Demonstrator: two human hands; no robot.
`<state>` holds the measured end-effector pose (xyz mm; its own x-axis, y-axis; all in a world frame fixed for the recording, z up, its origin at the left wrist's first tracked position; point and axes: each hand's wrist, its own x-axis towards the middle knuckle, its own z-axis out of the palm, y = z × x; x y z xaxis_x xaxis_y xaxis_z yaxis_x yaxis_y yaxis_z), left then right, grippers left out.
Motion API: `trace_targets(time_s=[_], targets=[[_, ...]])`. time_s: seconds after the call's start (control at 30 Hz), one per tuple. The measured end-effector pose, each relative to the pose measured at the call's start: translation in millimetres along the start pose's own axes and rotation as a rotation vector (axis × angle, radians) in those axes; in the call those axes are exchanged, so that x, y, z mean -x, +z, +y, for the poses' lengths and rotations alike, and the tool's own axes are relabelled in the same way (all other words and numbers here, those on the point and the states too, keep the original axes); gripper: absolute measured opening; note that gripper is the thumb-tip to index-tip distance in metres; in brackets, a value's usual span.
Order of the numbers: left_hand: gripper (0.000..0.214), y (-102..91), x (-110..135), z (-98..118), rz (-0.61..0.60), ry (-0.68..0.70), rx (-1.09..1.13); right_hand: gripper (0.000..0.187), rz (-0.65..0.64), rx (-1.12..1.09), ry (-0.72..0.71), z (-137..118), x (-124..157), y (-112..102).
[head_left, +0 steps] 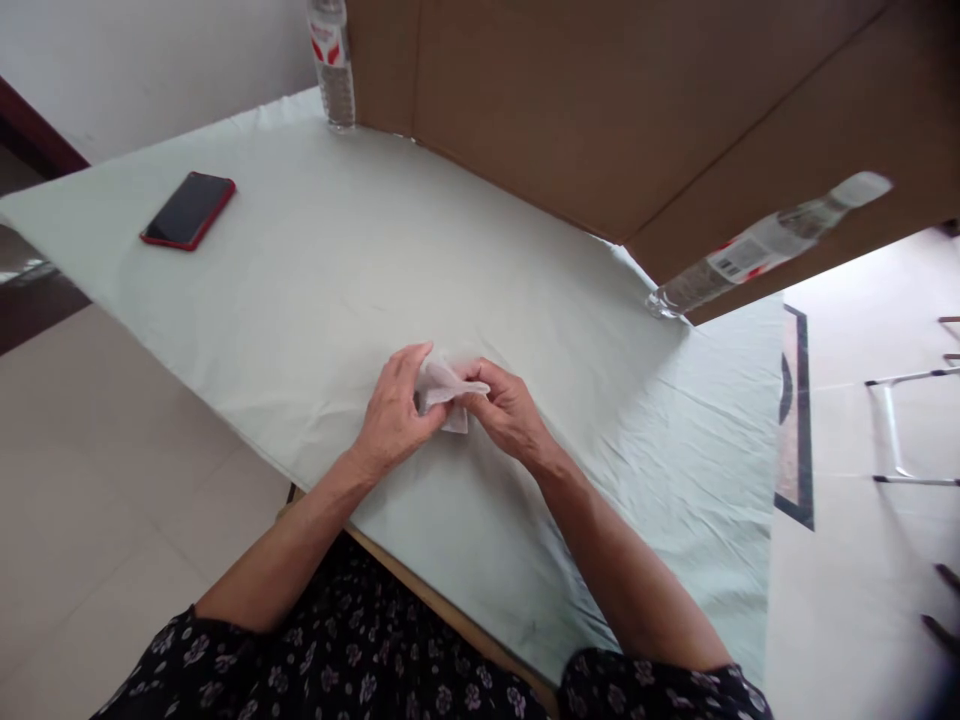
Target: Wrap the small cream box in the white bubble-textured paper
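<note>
A thin, crumpled white tissue-like sheet (442,382) is between my two hands, just above the cloth near the table's front edge. My right hand (504,405) pinches its gathered right side between thumb and fingers. Around its left side curls my left hand (396,408), with the thumb against the lower part and the fingers at the upper edge. A corner of the sheet hangs below the hands. I cannot tell whether it is paper or fine fabric, or whether anything is inside its folds.
A pale green cloth (300,280) covers the table. At the left lies a phone (189,210) in a red case. A large cardboard panel (525,110) stands at the back, with one clear bottle (334,80) at its left end and another clear bottle (750,255) at its right.
</note>
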<state>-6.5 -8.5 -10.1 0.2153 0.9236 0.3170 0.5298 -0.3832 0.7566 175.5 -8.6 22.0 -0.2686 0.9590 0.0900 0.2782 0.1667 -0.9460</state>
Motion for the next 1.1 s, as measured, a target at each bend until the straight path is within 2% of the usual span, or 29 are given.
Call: trace_targets(time_s=[0.13,0.23,0.37,0.47,0.57,0.63,0.73,0.83,0.9,1.0,1.1], targets=[[0.037,-2.1,-1.3,-1.5,-0.083,0.000,0.110,0.010,0.085,0.106,-0.177,10.7,17.3,4.4],[0.016,-3.5,-1.2,0.0,-0.100,0.003,0.120,0.016,0.109,0.173,-0.238,22.3,26.4,6.1],[0.009,-13.2,-2.3,-1.3,-0.181,0.062,0.111,0.021,0.072,0.244,-0.288,27.5,30.8,4.1],[0.015,-29.4,-0.7,-7.3,-0.311,0.131,0.135,0.023,0.025,0.291,-0.334,27.1,33.1,0.6],[0.040,-41.8,4.2,-14.4,-0.412,0.231,0.098,0.034,-0.041,0.342,-0.398,31.6,37.6,-0.1],[0.042,-41.9,7.1,-16.9,-0.406,0.258,0.056,0.042,-0.046,0.413,-0.457,38.0,39.6,2.3],[0.032,-32.4,6.0,-13.7,-0.335,0.195,0.062,0.038,0.024,0.501,-0.507,45.2,36.3,5.5],[0.030,-25.1,-4.4,-2.9,-0.256,0.034,0.140,0.030,0.040,0.415,-0.424,40.7,24.9,1.6],[0.027,-25.7,-14.9,5.4,-0.241,-0.146,0.172,0.029,-0.027,0.248,-0.263,32.7,15.4,-3.6],[0.027,-29.2,-30.1,13.5,-0.370,-0.386,0.177,0.032,-0.100,-0.005,0.019,23.4,4.1,-7.5],[0.029,-28.5,-39.0,14.3,-0.449,-0.475,0.132,0.039,-0.049,-0.084,0.126,21.7,-0.3,-4.3]])
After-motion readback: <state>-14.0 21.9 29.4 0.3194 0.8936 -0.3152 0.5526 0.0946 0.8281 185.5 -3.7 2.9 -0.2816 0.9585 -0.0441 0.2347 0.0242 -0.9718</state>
